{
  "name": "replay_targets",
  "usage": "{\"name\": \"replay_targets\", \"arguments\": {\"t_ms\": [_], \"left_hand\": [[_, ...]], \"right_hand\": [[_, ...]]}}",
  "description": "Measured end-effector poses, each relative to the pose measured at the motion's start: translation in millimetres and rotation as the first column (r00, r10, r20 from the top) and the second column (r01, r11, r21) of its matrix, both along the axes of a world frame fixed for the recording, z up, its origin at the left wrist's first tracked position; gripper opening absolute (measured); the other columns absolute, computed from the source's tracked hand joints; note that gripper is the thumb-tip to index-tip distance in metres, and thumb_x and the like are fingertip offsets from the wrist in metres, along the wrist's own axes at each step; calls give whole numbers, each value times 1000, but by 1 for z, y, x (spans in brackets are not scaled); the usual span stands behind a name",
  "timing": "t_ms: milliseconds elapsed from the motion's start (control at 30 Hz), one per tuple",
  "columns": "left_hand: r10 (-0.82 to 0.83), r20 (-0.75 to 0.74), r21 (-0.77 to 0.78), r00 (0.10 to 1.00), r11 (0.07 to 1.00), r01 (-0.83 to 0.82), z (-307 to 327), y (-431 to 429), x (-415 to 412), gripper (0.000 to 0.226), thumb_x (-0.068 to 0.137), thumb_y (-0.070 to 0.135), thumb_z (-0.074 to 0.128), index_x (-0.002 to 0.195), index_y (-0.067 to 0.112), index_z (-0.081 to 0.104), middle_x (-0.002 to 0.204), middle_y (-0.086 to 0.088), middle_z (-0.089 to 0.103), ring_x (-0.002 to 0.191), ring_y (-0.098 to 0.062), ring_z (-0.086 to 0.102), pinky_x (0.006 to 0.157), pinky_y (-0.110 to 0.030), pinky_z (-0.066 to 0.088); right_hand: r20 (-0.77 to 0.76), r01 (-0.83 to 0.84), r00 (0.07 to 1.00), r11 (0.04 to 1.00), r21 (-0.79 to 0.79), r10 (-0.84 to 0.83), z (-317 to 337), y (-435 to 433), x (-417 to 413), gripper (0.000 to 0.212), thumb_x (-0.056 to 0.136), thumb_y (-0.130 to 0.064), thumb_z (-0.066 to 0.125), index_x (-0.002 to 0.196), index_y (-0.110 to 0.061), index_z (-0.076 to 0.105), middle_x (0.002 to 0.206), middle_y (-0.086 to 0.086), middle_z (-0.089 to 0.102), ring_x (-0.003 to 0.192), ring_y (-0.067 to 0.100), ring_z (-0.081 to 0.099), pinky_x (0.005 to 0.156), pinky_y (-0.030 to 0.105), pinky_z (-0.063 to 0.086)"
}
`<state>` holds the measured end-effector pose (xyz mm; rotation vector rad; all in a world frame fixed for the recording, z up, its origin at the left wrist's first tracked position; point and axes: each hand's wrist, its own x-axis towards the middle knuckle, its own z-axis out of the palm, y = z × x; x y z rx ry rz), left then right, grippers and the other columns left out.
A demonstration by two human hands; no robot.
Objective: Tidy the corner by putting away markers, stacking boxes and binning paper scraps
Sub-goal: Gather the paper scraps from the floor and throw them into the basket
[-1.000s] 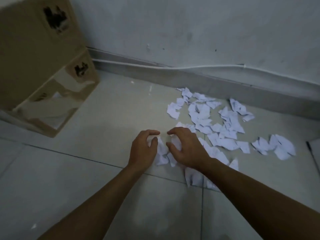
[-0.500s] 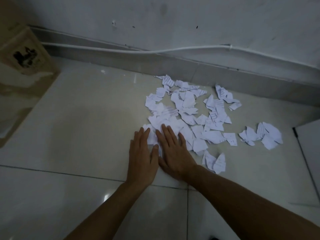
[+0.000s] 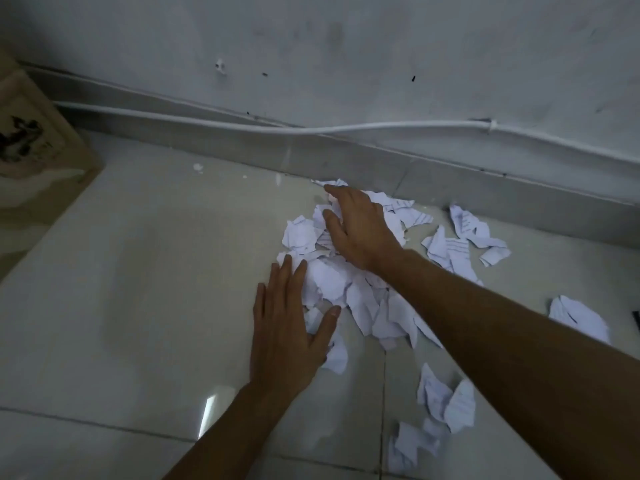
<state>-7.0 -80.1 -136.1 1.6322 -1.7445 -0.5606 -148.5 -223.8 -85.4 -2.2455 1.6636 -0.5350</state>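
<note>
Cardboard box [image 3: 38,157] is sitting well left of the paper scraps [image 3: 329,278] piled on the floor. The left hand [image 3: 284,327] is lying flat, fingers straight, pressing the pile's left edge. The right hand [image 3: 360,226] is resting on the pile's far side, fingers loosely spread, gripping nothing. Stray scraps [image 3: 450,251] are lying right of the pile.

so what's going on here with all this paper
A person is raking torn paper scraps into a pile on the tiled floor by the wall. The left hand lies flat against the pile's near left edge, and the right hand reaches over its far side, fingers spread on the paper. Nothing is lifted yet. Stray scraps lie apart to the right, a cardboard box stands at the left, and no bin is in view.
</note>
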Motion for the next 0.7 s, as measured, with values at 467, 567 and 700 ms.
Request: {"name": "replay_targets", "arguments": {"t_ms": [467,567,700], "left_hand": [[13,47,23,999,1000,-14,3,-3,2,91,88,55,54,156,15,9,163,-9,13,151,-25,11,120,-49,20],[-31,143,44,989,999,24,2,-5,3,84,85,41,59,154,16,18,161,-10,21,149,-29,17,117,-52,24],[-52,190,71,980,997,39,-1,-3,4,69,94,53,42,152,18,30,158,-7,31,147,-28,25,117,-52,24]], "right_hand": [[346,-233,913,972,15,214,-42,72,13,66,105,-49,28,121,4,65,120,22,68,109,21,59,102,34,44],[313,-233,932,964,132,182,-27,78,8,47,105,-37,40,120,-2,68,114,16,72,101,20,63,97,26,47],[280,-178,941,981,-73,191,-11,69,-3,37,101,-23,43,107,-2,72,100,12,75,85,21,68,84,25,51]]}}
